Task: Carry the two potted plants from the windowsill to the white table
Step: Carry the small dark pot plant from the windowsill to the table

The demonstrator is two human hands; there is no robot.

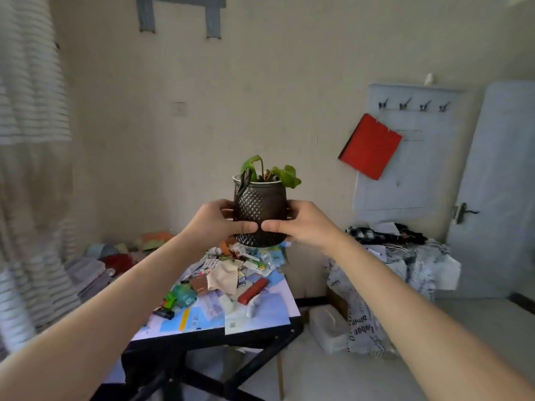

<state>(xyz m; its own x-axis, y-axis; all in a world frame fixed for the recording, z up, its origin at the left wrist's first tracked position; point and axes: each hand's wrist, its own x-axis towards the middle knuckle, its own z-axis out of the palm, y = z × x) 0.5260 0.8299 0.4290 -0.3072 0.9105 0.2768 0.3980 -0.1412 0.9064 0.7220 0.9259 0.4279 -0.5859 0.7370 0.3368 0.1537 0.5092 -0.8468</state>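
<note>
A potted plant (260, 208) in a dark, diamond-textured pot with a few green leaves is held up at chest height in the middle of the view. My left hand (218, 224) grips its left side and my right hand (301, 224) grips its right side, thumbs almost touching at the front. Below and beyond the pot stands a white-topped table (260, 316) with black legs. No second plant and no windowsill are in view.
The table carries several loose items: packets, a cloth (224, 277), a red case (253, 290), a green toy (181, 298). A striped curtain (31, 169) hangs left. A covered pile (393, 273), a plastic box (327, 328) and a door (498, 183) stand right.
</note>
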